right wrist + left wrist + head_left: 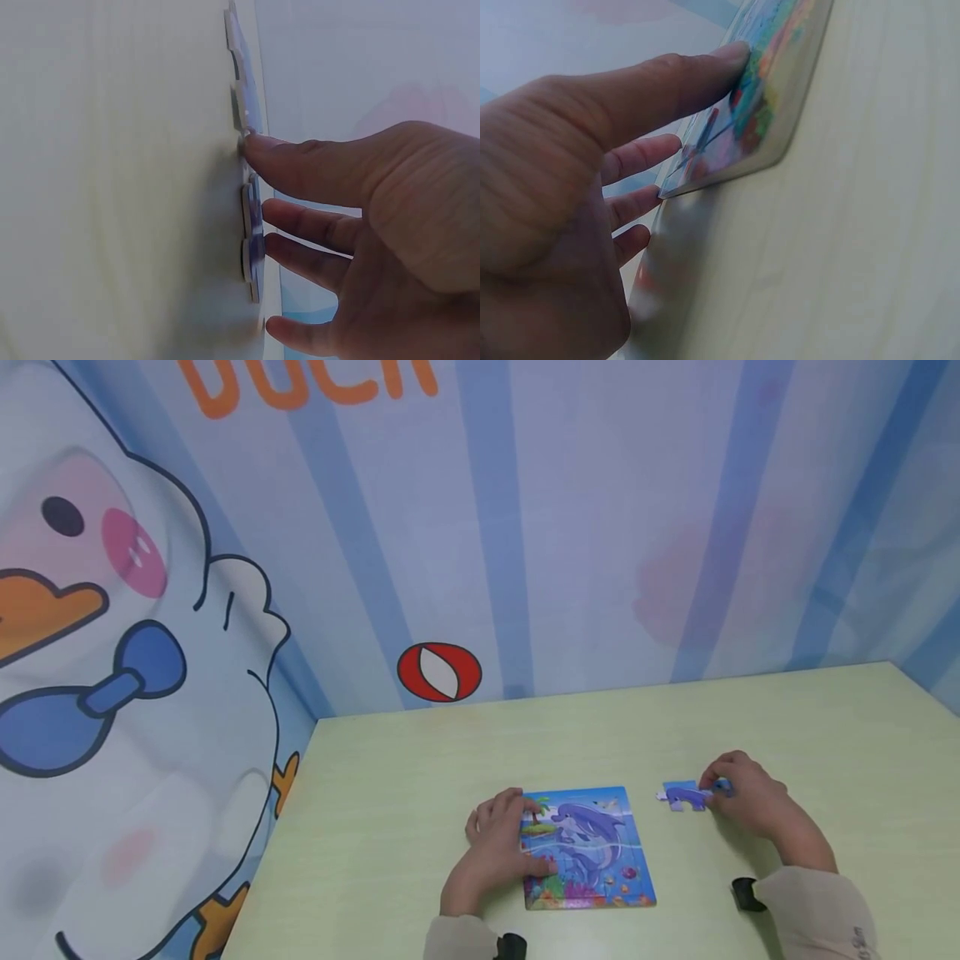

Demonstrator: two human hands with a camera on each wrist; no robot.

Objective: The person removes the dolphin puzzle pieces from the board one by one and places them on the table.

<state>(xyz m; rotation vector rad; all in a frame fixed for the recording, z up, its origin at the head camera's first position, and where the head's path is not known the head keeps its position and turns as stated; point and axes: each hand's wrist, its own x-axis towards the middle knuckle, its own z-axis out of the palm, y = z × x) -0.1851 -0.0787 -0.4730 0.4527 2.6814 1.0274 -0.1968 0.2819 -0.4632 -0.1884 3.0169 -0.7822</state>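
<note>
A square dolphin jigsaw puzzle (592,852) lies flat on the table. My left hand (497,845) rests at its left side, the straight thumb (705,75) pressing on the picture and the other fingers loosely spread by the edge. To the right of the board, a few joined puzzle pieces (681,793) in blue and purple lie on the tabletop. My right hand (750,795) pinches at a piece at their right end with thumb and index finger. Its remaining fingers hover by more pieces (253,240), partly hidden in the head view.
The pale wooden table (405,802) ends at a striped blue backdrop (600,527). A cartoon duck (150,718) fills the left side, and a red-and-white ball (439,672) is printed behind the table's back edge.
</note>
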